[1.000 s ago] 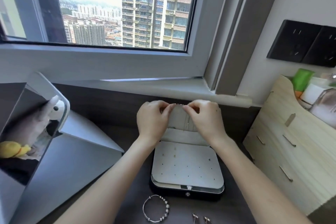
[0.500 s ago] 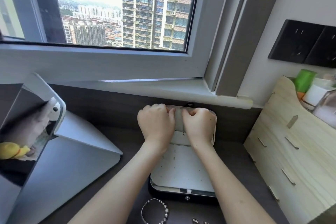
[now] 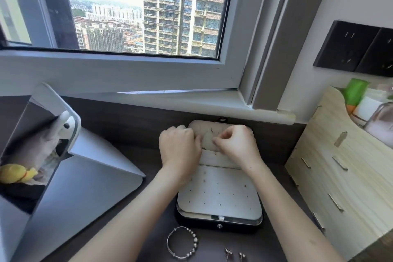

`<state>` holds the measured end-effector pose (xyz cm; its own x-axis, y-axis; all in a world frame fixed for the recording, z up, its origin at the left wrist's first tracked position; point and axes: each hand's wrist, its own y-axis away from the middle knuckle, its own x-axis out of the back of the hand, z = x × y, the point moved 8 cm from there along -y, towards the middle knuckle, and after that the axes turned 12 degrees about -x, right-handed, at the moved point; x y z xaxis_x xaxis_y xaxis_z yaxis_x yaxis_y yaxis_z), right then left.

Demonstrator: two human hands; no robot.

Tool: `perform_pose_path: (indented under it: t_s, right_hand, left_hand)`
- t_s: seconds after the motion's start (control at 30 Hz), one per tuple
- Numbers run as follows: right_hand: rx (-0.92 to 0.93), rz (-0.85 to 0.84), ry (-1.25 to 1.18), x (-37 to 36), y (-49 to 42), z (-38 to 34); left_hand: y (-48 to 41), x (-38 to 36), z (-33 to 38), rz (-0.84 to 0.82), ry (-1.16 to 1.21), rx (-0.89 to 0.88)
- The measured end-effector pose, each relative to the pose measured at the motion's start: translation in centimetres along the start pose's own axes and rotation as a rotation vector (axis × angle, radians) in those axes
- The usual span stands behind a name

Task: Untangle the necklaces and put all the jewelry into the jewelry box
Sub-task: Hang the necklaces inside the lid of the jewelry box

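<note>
A black jewelry box lies open on the dark desk, its pale perforated panel facing up and its lid raised against the wall. Both hands work at the lid's inner pocket. My left hand is curled at the lid's left edge. My right hand pinches a thin necklace chain that shows as dark specks on the lid. A beaded silver bracelet and two small earrings lie on the desk in front of the box.
A folding mirror stand fills the desk's left side and reflects a plush toy. A wooden drawer organizer with bottles on top stands at the right. The window sill runs behind the box, and black wall sockets sit upper right.
Both hands have dropped from the lid's top edge to its middle and drawn slightly apart. The view has moved a little closer to the desk.
</note>
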<state>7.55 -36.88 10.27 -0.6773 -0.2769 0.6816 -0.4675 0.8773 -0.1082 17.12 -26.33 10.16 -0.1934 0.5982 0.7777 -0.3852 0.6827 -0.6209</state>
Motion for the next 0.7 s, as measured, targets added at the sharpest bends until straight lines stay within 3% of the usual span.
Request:
perform_pose_path:
  t_s: [0.17,0.27,0.47,0.7]
  right_hand:
    - [0.103,-0.007,-0.163,0.5,0.8,-1.6]
    - [0.115,-0.033,-0.173,0.0,1.0,-1.7]
    - [0.202,0.032,0.035,-0.3,1.9,-1.6]
    - [0.273,0.038,0.085,-0.5,3.2,-2.0]
  left_hand:
    - [1.3,-0.5,-0.1,-0.003,0.058,-0.012]
    - [1.6,-0.8,0.4,-0.128,0.095,0.015]
    - [1.9,-1.2,0.9,-0.278,0.121,0.059]
    - [2.4,-1.3,1.1,-0.296,0.163,0.072]
